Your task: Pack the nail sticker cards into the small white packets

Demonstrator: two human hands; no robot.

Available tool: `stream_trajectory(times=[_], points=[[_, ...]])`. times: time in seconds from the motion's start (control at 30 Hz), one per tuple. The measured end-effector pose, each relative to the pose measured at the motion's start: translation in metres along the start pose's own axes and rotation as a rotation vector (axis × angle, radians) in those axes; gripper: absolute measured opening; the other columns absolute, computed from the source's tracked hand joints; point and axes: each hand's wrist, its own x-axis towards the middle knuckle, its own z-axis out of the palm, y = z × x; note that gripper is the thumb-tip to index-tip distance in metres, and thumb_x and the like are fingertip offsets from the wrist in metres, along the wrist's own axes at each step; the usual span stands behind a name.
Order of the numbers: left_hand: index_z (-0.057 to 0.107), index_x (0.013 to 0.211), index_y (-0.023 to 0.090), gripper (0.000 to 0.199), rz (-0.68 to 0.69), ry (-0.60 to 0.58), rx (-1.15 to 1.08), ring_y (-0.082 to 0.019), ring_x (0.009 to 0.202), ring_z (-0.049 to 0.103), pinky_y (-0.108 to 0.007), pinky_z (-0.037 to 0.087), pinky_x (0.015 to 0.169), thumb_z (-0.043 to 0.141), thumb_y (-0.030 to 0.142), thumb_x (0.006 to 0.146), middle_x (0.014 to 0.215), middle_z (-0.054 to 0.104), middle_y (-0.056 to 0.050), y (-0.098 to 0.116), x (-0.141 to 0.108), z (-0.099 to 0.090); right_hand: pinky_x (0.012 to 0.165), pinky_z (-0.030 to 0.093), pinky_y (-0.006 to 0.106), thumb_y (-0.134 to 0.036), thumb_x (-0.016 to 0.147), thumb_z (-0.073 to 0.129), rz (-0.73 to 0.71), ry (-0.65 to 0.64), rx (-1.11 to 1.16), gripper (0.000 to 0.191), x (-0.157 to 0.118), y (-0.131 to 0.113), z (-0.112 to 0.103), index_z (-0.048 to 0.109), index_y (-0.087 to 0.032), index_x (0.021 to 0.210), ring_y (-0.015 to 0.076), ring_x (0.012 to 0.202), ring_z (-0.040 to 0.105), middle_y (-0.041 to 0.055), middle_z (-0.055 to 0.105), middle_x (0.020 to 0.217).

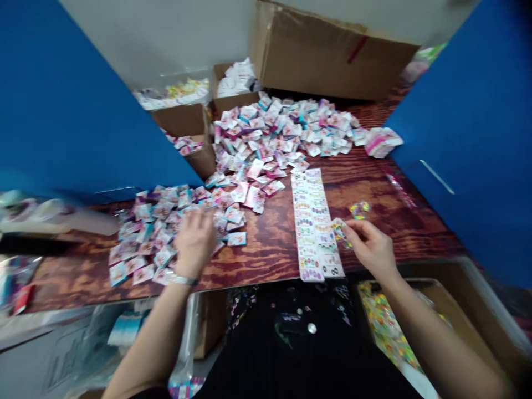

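Note:
My right hand (374, 246) pinches a small clear packet with colourful contents (339, 228) between thumb and fingers, over the right edge of the printed sticker sheets (310, 221). A similar colourful packet (359, 209) lies on the table just beyond that hand. My left hand (195, 241), smeared by motion, is over the near pile of small white, pink and blue packets (155, 227). Whether its fingers hold one of them I cannot tell. The two sheets carry rows of small coloured ovals and lie side by side, slightly overlapping.
A larger heap of the same packets (286, 130) spreads across the back of the wood-grain table (266, 249). Cardboard boxes (324, 55) stand behind it. Blue panels (469, 149) flank both sides. Below the table's right edge, a box (386, 321) holds colourful packets.

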Motion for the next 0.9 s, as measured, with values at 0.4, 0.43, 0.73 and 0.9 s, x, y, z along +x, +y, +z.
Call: stream_trajectory(times=[0.4,0.43,0.73,0.9], points=[[0.051,0.133,0.021,0.054,-0.013,0.197,-0.102,-0.04,0.139,0.028,-0.057,0.03,0.112,0.066,0.029,0.082,0.154,0.03,-0.011,0.006,0.006,0.026,0.071,0.05,0.03,-0.046,0.09,0.054,0.107,-0.276,-0.096,0.029,0.004,0.086,-0.047,0.067,-0.02,0.093,0.0181,0.077,0.065,0.0039,0.07,0.086],[0.051,0.132,0.021,0.052,0.016,0.166,-0.13,-0.04,0.14,0.028,-0.057,0.03,0.112,0.065,0.028,0.083,0.153,0.031,-0.012,0.015,0.006,0.032,0.073,0.05,0.03,-0.043,0.092,0.052,0.024,-0.37,-0.141,0.027,0.003,0.084,-0.045,0.067,-0.021,0.094,0.0181,0.08,0.065,0.004,0.069,0.088],[0.052,0.128,0.017,0.041,0.166,0.021,-0.201,-0.037,0.137,0.031,-0.057,0.037,0.106,0.055,0.026,0.088,0.139,0.046,-0.017,0.063,0.007,0.055,0.077,0.05,0.029,-0.03,0.095,0.046,-0.275,-0.613,-0.551,0.02,0.002,0.088,-0.034,0.063,-0.023,0.101,0.0194,0.093,0.063,0.007,0.064,0.108],[0.053,0.127,0.012,0.038,0.128,-0.064,-0.173,-0.032,0.126,0.045,-0.051,0.039,0.105,0.047,0.025,0.092,0.13,0.053,-0.018,0.064,0.018,0.077,0.075,0.051,0.032,-0.034,0.095,0.042,-0.242,-0.555,-0.527,0.024,-0.008,0.099,-0.028,0.062,-0.023,0.102,0.0212,0.089,0.064,0.0073,0.065,0.1]])
